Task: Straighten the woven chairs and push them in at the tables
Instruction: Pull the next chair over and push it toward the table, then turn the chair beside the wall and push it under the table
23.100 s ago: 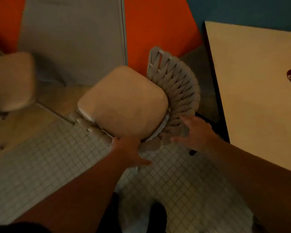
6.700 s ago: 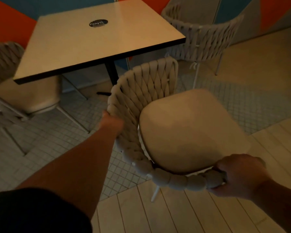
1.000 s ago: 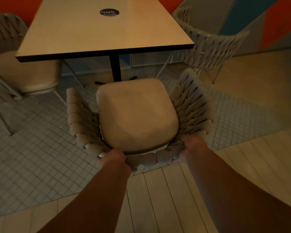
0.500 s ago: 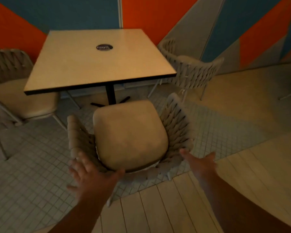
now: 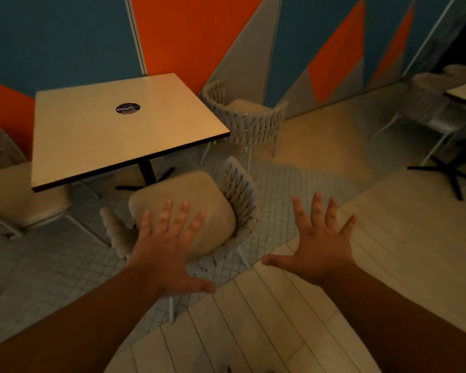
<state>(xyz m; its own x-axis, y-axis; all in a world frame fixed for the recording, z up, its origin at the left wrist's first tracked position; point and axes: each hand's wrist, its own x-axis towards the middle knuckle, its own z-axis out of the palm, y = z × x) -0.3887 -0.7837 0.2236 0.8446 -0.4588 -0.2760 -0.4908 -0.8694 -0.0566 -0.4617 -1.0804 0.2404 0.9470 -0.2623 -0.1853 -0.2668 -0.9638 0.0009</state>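
The table (image 5: 124,125) fills the upper left of the frame. Below it, at centre, the woven chair (image 5: 189,211) sits with its seat front near the table's edge, not tucked under as far as I can judge. My left hand (image 5: 167,254) and right hand (image 5: 320,249) hover at lower centre, fingers spread, holding nothing. A careless shove could skew the chair, or knock its arms against the tabletop edge.

We see a dim, warm-tinted room, brightest on the square cream tabletop (image 5: 124,125), which carries a soft sheen. Straight wall seams bow near the frame edges, and the far right corner falls into murky, soft shadow.
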